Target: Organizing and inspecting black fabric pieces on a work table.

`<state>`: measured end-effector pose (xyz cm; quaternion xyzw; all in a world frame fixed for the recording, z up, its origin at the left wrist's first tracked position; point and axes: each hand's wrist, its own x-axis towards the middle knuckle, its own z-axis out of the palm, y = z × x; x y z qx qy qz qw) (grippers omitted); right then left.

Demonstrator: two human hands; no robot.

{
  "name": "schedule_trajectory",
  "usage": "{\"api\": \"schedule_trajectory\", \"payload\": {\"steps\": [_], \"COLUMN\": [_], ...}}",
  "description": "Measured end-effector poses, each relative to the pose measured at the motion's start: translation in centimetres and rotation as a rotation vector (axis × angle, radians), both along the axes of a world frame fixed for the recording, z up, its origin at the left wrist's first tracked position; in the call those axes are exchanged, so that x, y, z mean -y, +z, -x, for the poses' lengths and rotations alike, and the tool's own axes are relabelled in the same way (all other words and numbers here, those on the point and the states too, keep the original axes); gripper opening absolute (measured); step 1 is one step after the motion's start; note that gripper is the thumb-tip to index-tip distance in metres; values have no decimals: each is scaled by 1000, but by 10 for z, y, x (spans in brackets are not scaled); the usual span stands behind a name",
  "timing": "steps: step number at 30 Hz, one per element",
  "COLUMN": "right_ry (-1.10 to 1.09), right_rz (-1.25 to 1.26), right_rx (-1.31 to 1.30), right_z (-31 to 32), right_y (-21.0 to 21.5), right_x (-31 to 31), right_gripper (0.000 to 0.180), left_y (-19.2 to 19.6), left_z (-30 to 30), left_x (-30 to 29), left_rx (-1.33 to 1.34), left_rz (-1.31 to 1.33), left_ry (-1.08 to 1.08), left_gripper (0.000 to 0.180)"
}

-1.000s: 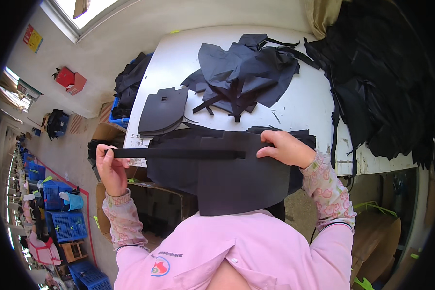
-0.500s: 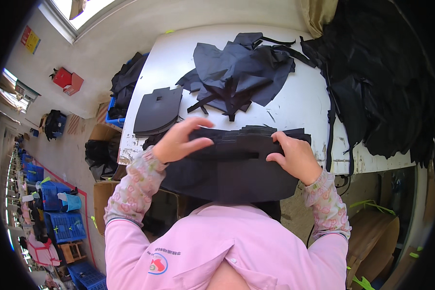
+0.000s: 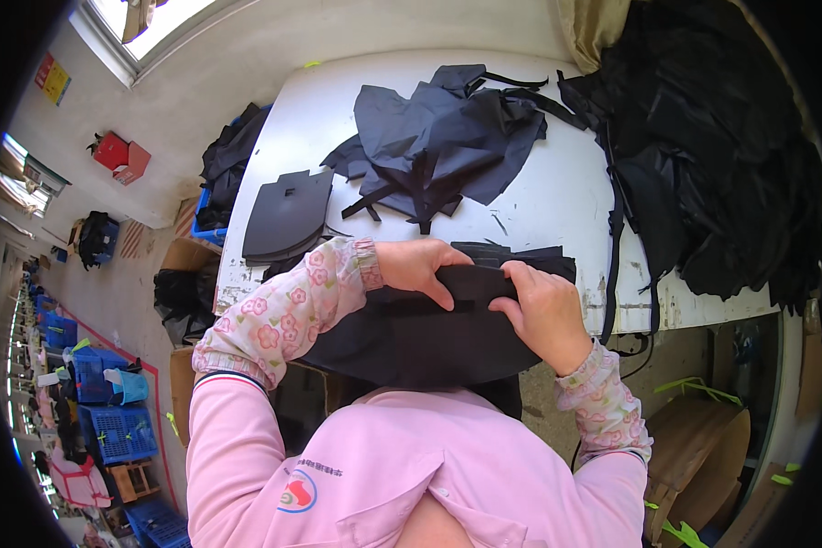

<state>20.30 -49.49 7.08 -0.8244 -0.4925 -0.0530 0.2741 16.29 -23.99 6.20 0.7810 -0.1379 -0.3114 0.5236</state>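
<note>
A wide black panel (image 3: 411,342) with a curved lower edge and a short slot sits at the table's front edge, close to my body. My left hand (image 3: 420,271) grips its upper edge near the middle, thumb in front and fingers over the top. Farther right on that edge, my right hand (image 3: 543,310) pinches the panel between thumb and fingers. Behind it, partly hidden, lie several layered black pieces (image 3: 548,262). To the left on the table is a small stack of dark grey foam-like panels (image 3: 288,215), each notched at the top.
Crumpled black fabric with straps (image 3: 447,137) lies mid-table on the white tabletop (image 3: 288,119). A large heap of black fabric (image 3: 703,164) covers the right side, its straps hanging over the front edge. Blue crates (image 3: 123,434) and a cardboard box (image 3: 187,254) stand left.
My left hand has moved right and closed on the panel's upper edge. My right hand has kept near the edge, its fingers now gripping it. The panel has tilted and shifted slightly left.
</note>
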Motion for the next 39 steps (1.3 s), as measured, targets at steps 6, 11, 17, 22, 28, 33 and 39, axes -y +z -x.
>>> {"api": "schedule_trajectory", "payload": {"steps": [6,11,17,22,28,33,39], "right_ry": [-18,-67,-199,-201,-18,123,21], "right_rz": [28,67,161,69,39,49,2], "right_rx": [61,24,145,185,60,-56,-299], "right_z": [4,7,-13,-45,-49,-59,-131], "right_y": [1,-2,-24,-12,-16,-17,-5], "right_x": [-3,-5,-2,-7,-44,-25,-1], "right_gripper": [41,41,50,45,39,35,30], "left_y": [1,-2,-14,-43,-109,-92,33], "left_z": [2,0,7,-19,-102,-112,-11], "left_x": [-1,-1,2,-53,-61,-58,-88], "left_rx": [-70,-20,722,680,319,622,414], "left_rz": [88,105,-398,-518,-690,-663,291], "left_ry": [-38,-54,289,687,789,853,678], "left_gripper": [49,58,47,28,66,20,11]}}
